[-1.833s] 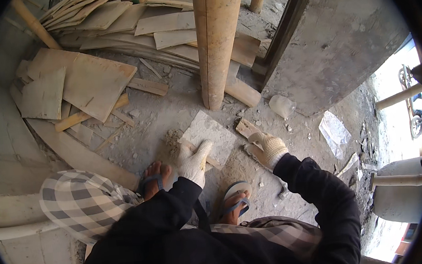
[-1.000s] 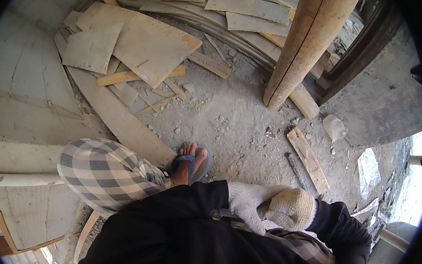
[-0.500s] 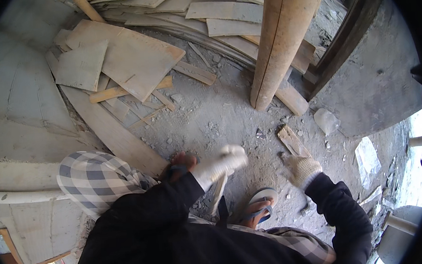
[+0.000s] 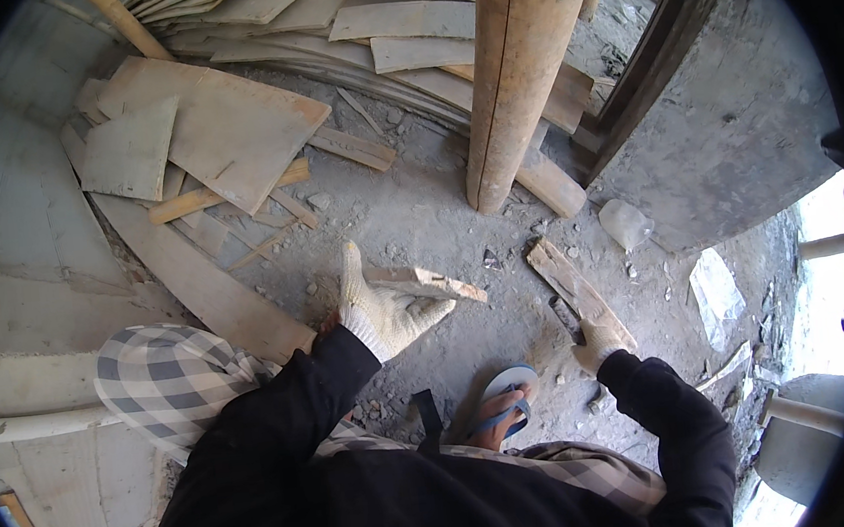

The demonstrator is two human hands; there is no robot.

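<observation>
While our left hand (image 4: 392,318) holds a small board (image 4: 426,283) over the dusty floor (image 4: 392,206), we judge the work to be partway through. Left fingers: bent against the board's near side, grasping it, thumb raised by its end; firmness cannot be told. Right hand (image 4: 604,340): low, at the near end of a dark rod (image 4: 565,317) beside a wooden strip (image 4: 574,280); we cannot tell whether its fingers have closed on the rod. Done, by our reading: layered boards (image 4: 259,5) piled left of the post (image 4: 524,84), and a broad board (image 4: 219,126) laid over scraps nearer us. Left to do, we judge: the small board is not yet set down; the strip lies loose.
</observation>
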